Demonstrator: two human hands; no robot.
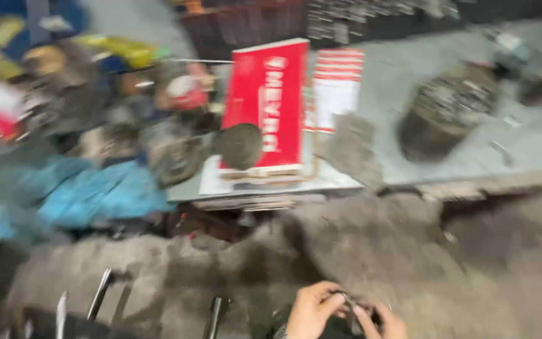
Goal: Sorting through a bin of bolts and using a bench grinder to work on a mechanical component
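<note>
The picture is blurred by motion. At the bottom edge my left hand [312,309] and my right hand [384,321] are close together, fingers curled around a small dark metal part [354,309]. Its shape is too blurred to make out. Both hands hover over a dirty grey floor [409,251]. Long metal tools [98,295] lie on the floor to the left of my hands.
A red flat box [265,103] stands on a low platform, with a dark round part [239,145] in front of it. A large dark round metal part [446,110] lies to the right. Blue cloth [101,191] and cluttered parts fill the left.
</note>
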